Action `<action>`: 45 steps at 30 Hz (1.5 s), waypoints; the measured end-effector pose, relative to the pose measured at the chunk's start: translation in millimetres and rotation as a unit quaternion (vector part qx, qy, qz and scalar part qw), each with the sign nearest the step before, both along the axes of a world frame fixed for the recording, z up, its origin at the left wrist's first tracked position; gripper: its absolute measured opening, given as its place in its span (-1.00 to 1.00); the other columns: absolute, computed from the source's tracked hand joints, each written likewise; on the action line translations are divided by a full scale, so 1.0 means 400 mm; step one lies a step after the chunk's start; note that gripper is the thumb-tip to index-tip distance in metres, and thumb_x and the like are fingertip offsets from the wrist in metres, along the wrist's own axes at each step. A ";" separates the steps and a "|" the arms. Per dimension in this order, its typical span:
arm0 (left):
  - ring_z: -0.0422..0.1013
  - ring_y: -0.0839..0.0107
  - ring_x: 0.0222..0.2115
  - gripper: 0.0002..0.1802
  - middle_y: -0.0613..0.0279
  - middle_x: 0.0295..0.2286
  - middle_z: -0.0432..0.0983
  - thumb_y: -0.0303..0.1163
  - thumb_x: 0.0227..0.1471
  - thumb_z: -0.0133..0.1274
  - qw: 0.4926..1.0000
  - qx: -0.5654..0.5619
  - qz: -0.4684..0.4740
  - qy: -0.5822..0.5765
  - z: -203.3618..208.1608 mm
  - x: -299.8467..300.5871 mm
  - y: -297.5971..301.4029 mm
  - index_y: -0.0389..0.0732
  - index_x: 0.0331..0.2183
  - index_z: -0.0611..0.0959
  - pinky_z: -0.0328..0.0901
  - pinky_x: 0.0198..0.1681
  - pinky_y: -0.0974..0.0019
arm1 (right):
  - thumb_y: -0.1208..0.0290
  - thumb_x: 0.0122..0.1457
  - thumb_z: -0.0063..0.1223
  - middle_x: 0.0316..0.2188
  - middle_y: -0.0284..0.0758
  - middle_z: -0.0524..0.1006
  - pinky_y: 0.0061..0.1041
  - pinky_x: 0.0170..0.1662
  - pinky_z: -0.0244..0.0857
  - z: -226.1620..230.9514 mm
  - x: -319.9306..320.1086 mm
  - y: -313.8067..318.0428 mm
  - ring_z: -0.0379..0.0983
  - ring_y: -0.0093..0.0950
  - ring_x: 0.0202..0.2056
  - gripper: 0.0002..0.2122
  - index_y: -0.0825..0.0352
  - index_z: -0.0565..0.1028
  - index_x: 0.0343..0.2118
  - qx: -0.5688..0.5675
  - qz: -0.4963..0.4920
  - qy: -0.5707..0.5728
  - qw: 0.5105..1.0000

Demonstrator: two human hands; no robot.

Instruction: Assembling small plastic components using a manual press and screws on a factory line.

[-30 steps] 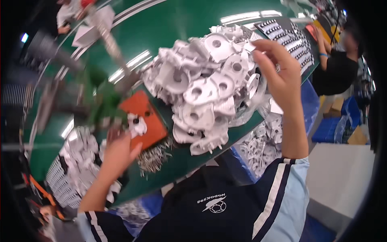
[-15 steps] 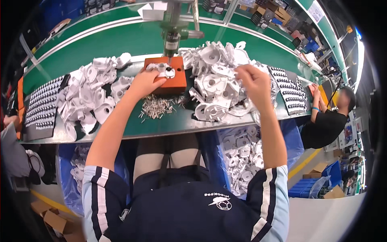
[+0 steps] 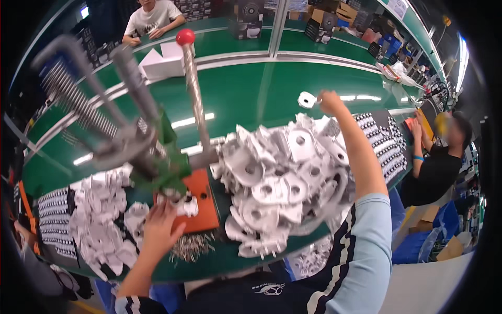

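Observation:
My left hand [image 3: 161, 227] rests at the left side of an orange block [image 3: 204, 225], its fingertips against a white plastic part [image 3: 187, 205] lying there. Its thumb points across the block's front. Close above stands a bench press [image 3: 157, 152] with a green head, a coil spring and a red-knobbed lever [image 3: 196, 99], hiding some of the part. My right hand [image 3: 330, 102] is stretched far out over the green belt, fingers pinched at the edge of a small white plastic piece with a dark hole [image 3: 307, 100]. A heap of short metal pins [image 3: 192, 247] lies before the block.
A tall heap of white castings [image 3: 277, 193] fills the middle right; another heap [image 3: 102, 225] lies left. Trays of dark round pieces [image 3: 56, 222] stand at both ends. A white box [image 3: 164, 60] sits beyond the belt. People work at the right [image 3: 436, 167] and across [image 3: 151, 21].
My right hand has moved from above the right heap to far out over the belt, now with a white piece at its fingers. The view has shifted; my left hand stays at the block.

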State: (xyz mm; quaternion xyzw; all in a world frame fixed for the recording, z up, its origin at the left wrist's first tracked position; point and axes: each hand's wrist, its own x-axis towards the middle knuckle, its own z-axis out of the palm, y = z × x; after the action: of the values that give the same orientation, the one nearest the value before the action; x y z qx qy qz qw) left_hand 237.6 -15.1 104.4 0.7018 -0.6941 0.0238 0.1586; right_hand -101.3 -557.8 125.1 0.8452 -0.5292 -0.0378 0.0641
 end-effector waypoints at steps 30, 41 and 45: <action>0.29 -0.09 -0.07 -0.50 -0.15 -0.08 0.35 -0.28 -0.13 0.11 0.998 -0.059 0.026 -0.028 -0.053 -0.008 0.001 -0.28 -0.12 0.44 0.14 0.06 0.01 | 0.42 -0.06 0.13 -0.56 -0.21 0.54 -0.49 -0.42 0.30 0.169 -0.106 0.412 0.46 -0.44 -0.51 -0.83 0.37 0.53 -0.40 0.098 0.125 -0.210 0.965; 0.26 -0.09 -0.04 -0.30 -0.27 -0.12 0.33 0.10 -0.15 0.05 0.993 -0.110 0.008 -0.046 -0.081 -0.011 -0.007 -0.42 -0.25 0.44 0.07 0.11 0.06 | 0.37 0.14 -0.05 -0.63 -0.52 0.36 -0.79 -0.59 0.00 0.392 0.141 0.833 0.15 -0.82 -0.63 -0.81 0.37 0.50 -0.31 0.135 0.139 -0.417 0.888; 0.26 -0.01 -0.04 -0.28 -0.17 -0.12 0.32 -0.04 -0.31 0.22 0.991 -0.127 -0.023 -0.029 -0.081 0.005 0.001 -0.40 -0.22 0.40 0.14 0.07 0.09 | 0.42 0.12 -0.11 -0.67 -0.46 0.37 -0.74 -0.56 0.10 0.318 0.279 0.974 0.21 -0.73 -0.63 -0.82 0.40 0.48 -0.49 0.181 0.229 -0.406 0.866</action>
State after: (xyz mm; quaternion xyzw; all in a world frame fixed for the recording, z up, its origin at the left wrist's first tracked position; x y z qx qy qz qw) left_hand 239.4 -14.7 72.1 0.6592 -0.7056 0.1284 0.2262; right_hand 10.1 -168.4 252.3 0.8801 -0.2836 0.2294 -0.3039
